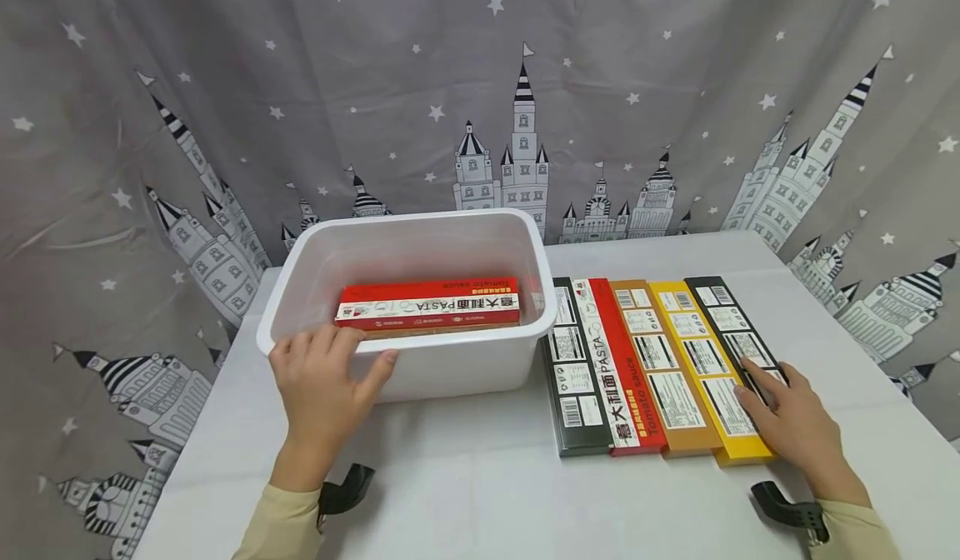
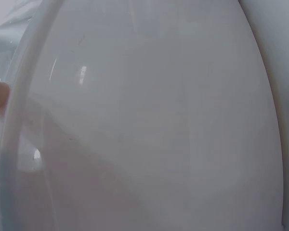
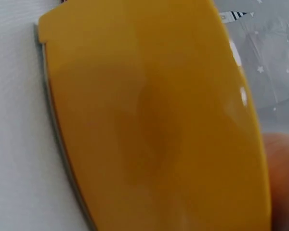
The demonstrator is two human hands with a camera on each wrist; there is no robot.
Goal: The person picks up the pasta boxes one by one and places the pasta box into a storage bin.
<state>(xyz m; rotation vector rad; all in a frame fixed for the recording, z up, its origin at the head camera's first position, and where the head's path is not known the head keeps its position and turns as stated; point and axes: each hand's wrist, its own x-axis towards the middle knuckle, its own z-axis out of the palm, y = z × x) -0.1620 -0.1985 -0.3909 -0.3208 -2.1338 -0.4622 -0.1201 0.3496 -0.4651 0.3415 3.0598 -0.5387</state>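
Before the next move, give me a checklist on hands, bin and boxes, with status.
1. Left hand gripping the white bin at its edge: ok.
2. Bin upright: ok.
3. Contents beneath the red box inside: cannot tell, mostly hidden.
4. Right hand at the rightmost dark box: ok.
5. Firm right-hand grip: cannot tell.
6. That box separated from the yellow box: not ok, side by side.
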